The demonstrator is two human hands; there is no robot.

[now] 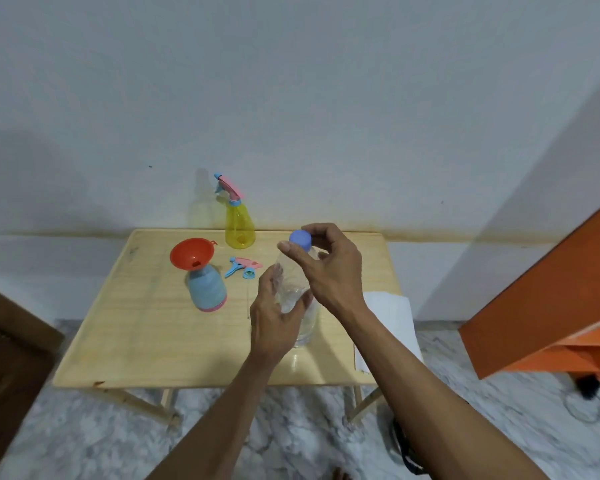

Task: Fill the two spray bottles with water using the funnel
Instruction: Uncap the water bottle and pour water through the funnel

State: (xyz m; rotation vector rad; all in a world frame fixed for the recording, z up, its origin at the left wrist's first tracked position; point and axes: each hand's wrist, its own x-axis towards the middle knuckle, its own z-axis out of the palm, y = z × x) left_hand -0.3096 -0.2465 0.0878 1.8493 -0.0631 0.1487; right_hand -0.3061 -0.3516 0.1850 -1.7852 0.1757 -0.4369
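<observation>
The left hand (274, 317) is wrapping its fingers round a clear plastic water bottle (300, 299) standing on the pale wooden worktop (136, 341), while the right hand (329, 268) is pinching the bottle's blue screw cap (300, 240). Left of the bottle, an orange plastic funnel (192, 253) is sitting in the neck of a light-blue spray bottle (207, 289), a loose pink-and-blue trigger sprayer (245, 266) is lying between them, and a yellow translucent spray bottle (239, 223) is standing behind.

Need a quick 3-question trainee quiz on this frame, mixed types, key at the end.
1. True or false: the red funnel sits in the neck of the yellow spray bottle.
2. Which hand pinches the blue cap of the clear water bottle? A) left hand B) right hand
3. Fill in: the loose spray head lies on the ____.

Key: 1 false, it sits in the blue spray bottle; 2 B; 3 table.
</observation>
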